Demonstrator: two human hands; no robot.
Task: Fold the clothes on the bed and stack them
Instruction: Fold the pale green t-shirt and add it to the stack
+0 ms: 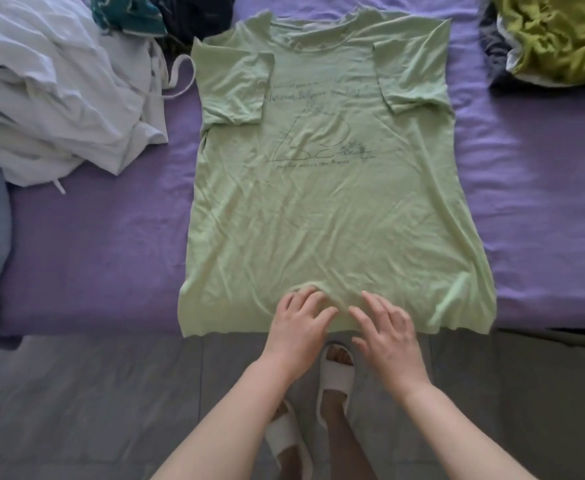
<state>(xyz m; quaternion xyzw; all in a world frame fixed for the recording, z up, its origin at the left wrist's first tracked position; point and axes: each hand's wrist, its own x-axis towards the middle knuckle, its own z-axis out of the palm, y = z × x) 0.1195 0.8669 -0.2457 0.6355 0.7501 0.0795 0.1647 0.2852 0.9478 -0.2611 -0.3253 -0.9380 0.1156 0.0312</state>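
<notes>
A bed with a purple sheet (pixel 93 237) fills the upper part of the view, and below its near edge runs a grey floor (pixel 76 410), where the person's feet stand in pale slippers (pixel 336 379). Spread flat across the middle of the sheet lies a light green T-shirt (pixel 319 209), front side up, collar at the far end and hem hanging just over the near edge of the bed; both short sleeves are turned inward onto the chest, and a dark line drawing with writing sits between them. The left hand (pixel 298 327) rests on the hem near its middle, its fingers bent and pressing into the cloth so that a small ridge bunches up just beyond the fingertips — whether they actually pinch the fabric cannot be told. The right hand (pixel 384 327) lies just beside it on the same hem, fingers spread and fairly straight, holding nothing. To the left of the shirt sits a heap of crumpled white clothes (pixel 52 98), one loose strap touching the shirt's left sleeve edge. Beyond that heap, at the far edge, lie dark and teal garments (pixel 159 12). At the far right corner, well apart from the shirt, is a yellow-green garment (pixel 561 32) on top of something dark.
</notes>
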